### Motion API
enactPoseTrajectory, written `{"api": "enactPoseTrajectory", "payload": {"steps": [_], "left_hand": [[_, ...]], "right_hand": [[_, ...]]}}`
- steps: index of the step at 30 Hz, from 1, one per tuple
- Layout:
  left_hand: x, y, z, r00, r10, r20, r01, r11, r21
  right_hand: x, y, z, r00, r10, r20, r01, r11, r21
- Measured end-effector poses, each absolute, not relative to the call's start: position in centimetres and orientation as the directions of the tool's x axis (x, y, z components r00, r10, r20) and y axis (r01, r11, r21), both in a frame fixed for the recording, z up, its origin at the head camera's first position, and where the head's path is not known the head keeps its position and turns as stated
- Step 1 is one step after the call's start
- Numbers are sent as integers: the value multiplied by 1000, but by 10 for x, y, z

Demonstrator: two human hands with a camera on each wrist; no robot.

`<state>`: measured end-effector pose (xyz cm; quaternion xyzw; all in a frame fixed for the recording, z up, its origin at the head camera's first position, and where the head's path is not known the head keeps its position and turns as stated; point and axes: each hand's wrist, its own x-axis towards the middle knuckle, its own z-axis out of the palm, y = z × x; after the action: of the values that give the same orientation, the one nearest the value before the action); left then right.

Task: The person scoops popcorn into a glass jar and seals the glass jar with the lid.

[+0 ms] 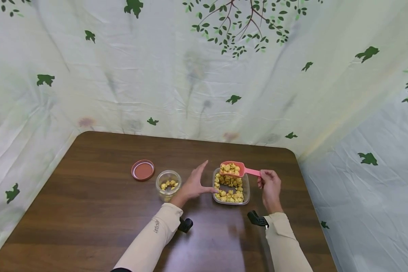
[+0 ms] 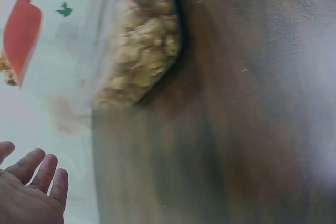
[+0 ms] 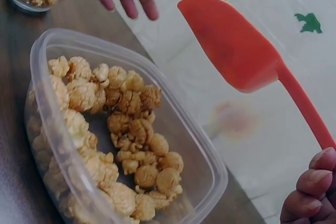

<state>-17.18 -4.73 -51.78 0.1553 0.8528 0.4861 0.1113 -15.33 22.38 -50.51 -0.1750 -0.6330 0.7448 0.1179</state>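
My right hand (image 1: 270, 189) grips the handle of a red scoop (image 1: 251, 171) heaped with caramel popcorn (image 1: 229, 169). The scoop is held level above the far edge of a clear plastic container (image 1: 246, 192). Popcorn lines the sides of that container, with its bottom showing in the middle. My left hand (image 1: 194, 185) has its fingers and thumb spread, the thumb near the container's left rim; nothing is in it. Left of that hand stands a clear jar (image 1: 159, 186) with some popcorn inside. In the right wrist view the scoop (image 3: 236, 45) hangs above the container (image 3: 42, 72).
A red lid (image 1: 142, 170) with a pale rim lies on the brown wooden table (image 1: 98, 196), left of the jar. White cloth (image 1: 149, 75) printed with green leaves hangs behind the table and along its sides.
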Motion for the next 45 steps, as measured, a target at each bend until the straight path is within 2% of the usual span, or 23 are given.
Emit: {"api": "enactPoseTrajectory", "payload": {"steps": [12,19,25,34,45], "left_hand": [[-177,-73,-467,-926,371,75,202,315,927],[-182,-105,-452,-922,349,166,293,352,889],[-180,-141,-448,-941,312,128,261,433,863],[-168,-175,-457,-954,285,93,218,448,867],[-155,-197,-497,-932,325,158,282,379,881]], "right_hand": [[-163,211,-487,-923,368,-115,48,-186,-981],[-169,195,-476,-932,346,-109,39,-202,-979],[-173,181,-468,-943,314,-108,45,-199,-979],[-176,162,-461,-964,244,-101,64,-155,-986],[-180,138,-462,-981,172,-88,66,-133,-989]]}}
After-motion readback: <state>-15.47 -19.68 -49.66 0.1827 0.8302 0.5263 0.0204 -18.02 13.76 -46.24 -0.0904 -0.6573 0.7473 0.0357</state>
